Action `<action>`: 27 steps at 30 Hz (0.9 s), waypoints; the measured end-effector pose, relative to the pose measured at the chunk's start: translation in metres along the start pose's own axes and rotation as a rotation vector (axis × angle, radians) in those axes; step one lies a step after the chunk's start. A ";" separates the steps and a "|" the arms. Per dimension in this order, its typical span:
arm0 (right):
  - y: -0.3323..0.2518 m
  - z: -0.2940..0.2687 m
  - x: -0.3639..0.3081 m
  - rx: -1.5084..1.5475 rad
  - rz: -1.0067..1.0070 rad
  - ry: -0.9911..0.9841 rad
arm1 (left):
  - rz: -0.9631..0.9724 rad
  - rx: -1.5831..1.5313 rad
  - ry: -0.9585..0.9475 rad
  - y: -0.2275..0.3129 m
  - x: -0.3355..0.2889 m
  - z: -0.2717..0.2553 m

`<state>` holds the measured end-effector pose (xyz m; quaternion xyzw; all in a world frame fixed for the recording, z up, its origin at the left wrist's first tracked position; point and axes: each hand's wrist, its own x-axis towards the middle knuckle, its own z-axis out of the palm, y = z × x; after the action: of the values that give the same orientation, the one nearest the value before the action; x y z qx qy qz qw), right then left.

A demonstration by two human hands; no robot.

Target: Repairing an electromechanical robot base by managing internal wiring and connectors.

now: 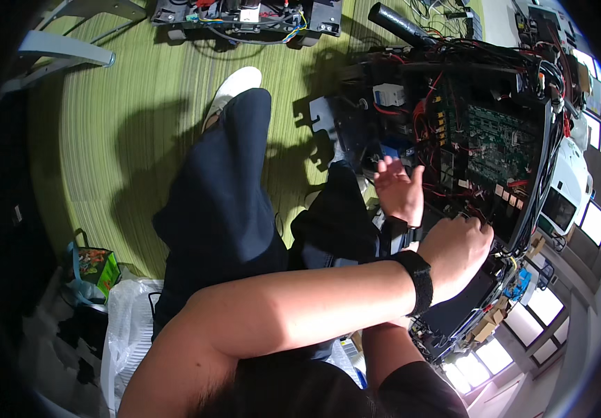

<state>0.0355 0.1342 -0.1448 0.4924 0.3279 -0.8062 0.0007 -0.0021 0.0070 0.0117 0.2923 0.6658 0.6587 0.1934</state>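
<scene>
My left hand (456, 252), with a black band at its wrist, reaches across to the right over my other forearm. Its fingers curl down at the lower part of an open black equipment frame (543, 150), beside loose wires; the fingertips and whatever they pinch are hidden. Palm up and fingers spread, my right hand (399, 191) holds nothing, close to the frame's near left side and a blue part (396, 148). Inside the frame sit a green circuit board (499, 143), red wires (422, 115) and a row of pale connectors (508, 196).
A wheeled device with exposed wiring (245, 31) stands on green carpet (133, 104) at the top. A black tube (398, 24) juts beside the frame. Cables hang along its right edge, near a white machine (571, 177). Lower left are a colourful bag (95, 268) and clear plastic wrap (128, 334).
</scene>
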 end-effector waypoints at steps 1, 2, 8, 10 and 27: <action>0.006 0.004 0.003 0.027 0.093 -0.035 | -0.004 -0.017 -0.039 0.002 -0.001 0.002; 0.011 0.009 0.008 0.052 0.149 -0.023 | -0.008 -0.034 -0.079 0.004 -0.001 0.003; 0.009 0.029 0.012 0.380 0.005 -0.226 | -0.016 -0.060 -0.080 0.011 0.001 0.014; 0.007 0.035 0.013 0.447 -0.020 -0.302 | -0.054 -0.041 -0.083 0.008 0.001 0.018; -0.001 0.027 0.026 0.340 -0.247 -0.152 | -0.118 -0.062 -0.103 0.001 0.001 0.021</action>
<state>0.0007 0.1291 -0.1569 0.3794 0.2442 -0.8787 -0.1561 0.0105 0.0239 0.0121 0.2797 0.6504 0.6505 0.2748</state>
